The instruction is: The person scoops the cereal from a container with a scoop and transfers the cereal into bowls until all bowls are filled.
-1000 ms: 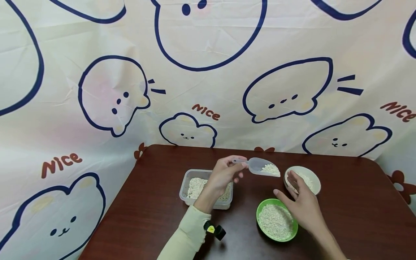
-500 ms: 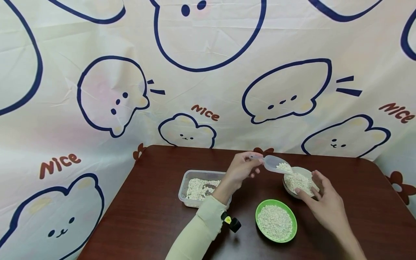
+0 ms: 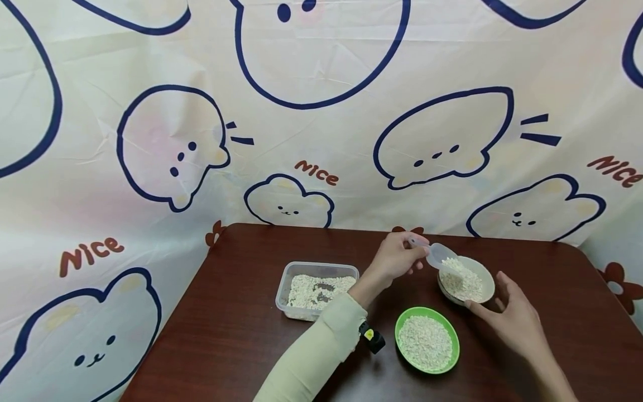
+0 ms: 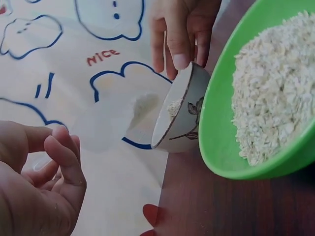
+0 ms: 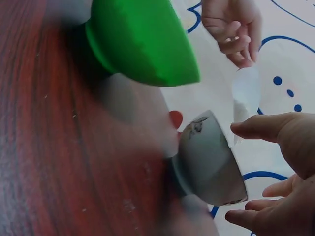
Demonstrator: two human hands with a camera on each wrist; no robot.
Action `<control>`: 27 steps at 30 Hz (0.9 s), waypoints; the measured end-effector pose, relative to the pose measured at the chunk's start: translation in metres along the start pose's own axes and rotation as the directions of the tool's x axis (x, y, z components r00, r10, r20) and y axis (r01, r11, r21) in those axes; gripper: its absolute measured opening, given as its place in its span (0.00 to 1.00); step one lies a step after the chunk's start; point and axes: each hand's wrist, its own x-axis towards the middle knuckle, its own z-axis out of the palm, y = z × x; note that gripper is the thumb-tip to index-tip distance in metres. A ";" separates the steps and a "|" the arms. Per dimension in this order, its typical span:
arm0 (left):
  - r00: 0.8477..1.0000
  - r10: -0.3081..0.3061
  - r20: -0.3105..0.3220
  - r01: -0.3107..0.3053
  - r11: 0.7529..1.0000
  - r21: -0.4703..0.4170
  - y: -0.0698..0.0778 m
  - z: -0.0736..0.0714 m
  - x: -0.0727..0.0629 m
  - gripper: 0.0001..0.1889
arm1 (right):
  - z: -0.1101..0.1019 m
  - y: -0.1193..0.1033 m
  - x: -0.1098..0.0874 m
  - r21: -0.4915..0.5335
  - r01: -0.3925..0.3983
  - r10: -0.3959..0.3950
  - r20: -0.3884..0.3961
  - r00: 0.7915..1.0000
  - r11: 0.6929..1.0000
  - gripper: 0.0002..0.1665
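Note:
My left hand [image 3: 396, 258] pinches the handle of a translucent plastic scoop [image 3: 436, 254]. The scoop tilts down over a white bowl [image 3: 486, 279], and pale flakes that look like oats [image 3: 459, 283] lie at its lip and in the bowl. Beside the bowl's near right side is my right hand [image 3: 519, 321], thumb and fingers spread and loosely bent. Its thumb is at the rim; I cannot tell if it touches. A leaf pattern marks the bowl's outer wall [image 4: 184, 130] in the left wrist view.
Nearer to me stands a green bowl [image 3: 421, 312] full of the same flakes. To the left sits a clear plastic container [image 3: 301, 315] with more flakes, its bottom showing through in patches. The brown table [image 3: 226, 324] reaches back to a printed cloth [image 3: 351, 201].
My left hand has carried the scoop rightward and tipped it over the white bowl, and flakes have slid towards its lip. My right hand has moved from over that bowl to its right side.

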 end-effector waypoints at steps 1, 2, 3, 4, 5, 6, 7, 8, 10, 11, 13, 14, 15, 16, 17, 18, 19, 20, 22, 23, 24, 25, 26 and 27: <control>1.000 0.005 0.004 -0.005 1.000 0.026 0.002 0.002 0.000 0.04 | 0.001 0.002 0.001 0.005 -0.001 0.001 0.007 1.000 1.000 0.70; 1.000 0.010 0.008 -0.010 0.998 0.057 0.004 0.004 0.000 0.04 | 0.001 0.004 0.002 0.010 0.000 0.000 0.014 1.000 1.000 0.71; 1.000 0.013 0.013 -0.014 0.996 0.087 0.006 0.005 0.000 0.04 | 0.001 0.005 0.003 0.011 -0.002 0.002 0.018 1.000 1.000 0.71; 1.000 0.017 0.017 -0.019 0.993 0.118 0.008 0.007 0.000 0.04 | 0.002 0.006 0.004 0.007 -0.006 0.006 0.022 1.000 1.000 0.71; 0.999 0.023 0.022 -0.026 0.988 0.151 0.011 0.008 0.000 0.04 | 0.002 0.007 0.004 0.005 -0.010 0.010 0.027 1.000 1.000 0.71; 0.999 0.030 0.029 -0.035 0.982 0.184 0.013 0.009 0.000 0.04 | 0.003 0.008 0.005 0.005 -0.016 0.015 0.034 0.999 1.000 0.71; 0.999 0.039 0.035 -0.046 0.976 0.212 0.014 0.010 0.000 0.04 | 0.003 0.008 0.006 0.006 -0.020 0.020 0.041 0.999 1.000 0.71; 0.998 0.051 0.042 -0.060 0.968 0.242 0.016 0.010 0.001 0.04 | 0.004 0.008 0.007 0.007 -0.024 0.024 0.049 0.999 1.000 0.71; 0.996 0.076 0.053 -0.088 0.952 0.293 0.019 0.011 0.001 0.05 | 0.004 0.009 0.007 0.012 -0.033 0.032 0.063 0.998 0.999 0.72; 0.994 0.087 0.058 -0.102 0.944 0.315 0.020 0.011 0.001 0.06 | 0.004 0.009 0.007 0.018 -0.036 0.034 0.067 0.997 0.999 0.72; 0.992 0.106 0.067 -0.123 0.929 0.349 0.021 0.010 0.001 0.07 | 0.004 0.009 0.007 0.026 -0.037 0.035 0.071 0.997 0.999 0.71; 0.991 0.115 0.072 -0.133 0.922 0.364 0.022 0.009 0.001 0.07 | 0.004 0.008 0.007 0.027 -0.038 0.035 0.072 0.997 0.999 0.71; 0.990 0.121 0.075 -0.140 0.917 0.372 0.022 0.008 0.001 0.08 | 0.004 0.008 0.007 0.026 -0.039 0.037 0.072 0.997 0.999 0.71; 0.989 0.126 0.078 -0.147 0.914 0.379 0.023 0.007 0.001 0.08 | 0.004 0.008 0.006 0.024 -0.038 0.036 0.072 0.997 0.999 0.71; 0.988 0.131 0.082 -0.152 0.911 0.383 0.023 0.006 0.001 0.08 | 0.004 0.008 0.006 0.022 -0.039 0.037 0.072 0.997 0.999 0.70; 0.987 0.136 0.086 -0.159 0.907 0.389 0.024 0.005 0.001 0.08 | 0.004 0.008 0.006 0.019 -0.042 0.040 0.074 0.996 0.999 0.71; 0.986 0.141 0.088 -0.165 0.905 0.392 0.024 0.004 0.000 0.08 | 0.004 0.008 0.006 0.017 -0.046 0.044 0.075 0.996 0.999 0.71; 0.985 0.147 0.089 -0.170 0.904 0.393 0.025 0.003 0.000 0.08 | 0.003 0.008 0.006 0.012 -0.050 0.049 0.076 0.996 0.999 0.71; 0.984 0.155 0.087 -0.177 0.904 0.390 0.027 0.001 -0.001 0.08 | 0.003 0.008 0.006 0.008 -0.058 0.057 0.080 0.995 0.998 0.71; 0.984 0.156 0.087 -0.178 0.904 0.388 0.028 0.000 -0.001 0.08 | 0.003 0.008 0.005 0.007 -0.063 0.062 0.082 0.995 0.998 0.72; 0.984 0.156 0.086 -0.177 0.906 0.384 0.029 -0.001 -0.001 0.09 | 0.003 0.008 0.005 0.005 -0.066 0.066 0.083 0.994 0.998 0.72; 0.985 0.154 0.083 -0.174 0.909 0.378 0.030 -0.001 -0.002 0.09 | 0.003 0.008 0.005 0.004 -0.067 0.066 0.083 0.994 0.998 0.72; 0.985 0.151 0.081 -0.171 0.912 0.372 0.030 -0.001 -0.002 0.09 | 0.003 0.008 0.005 0.002 -0.066 0.066 0.084 0.994 0.998 0.72; 0.986 0.144 0.080 -0.163 0.916 0.366 0.031 -0.001 -0.003 0.09 | 0.003 0.008 0.005 0.002 -0.067 0.066 0.086 0.994 0.998 0.72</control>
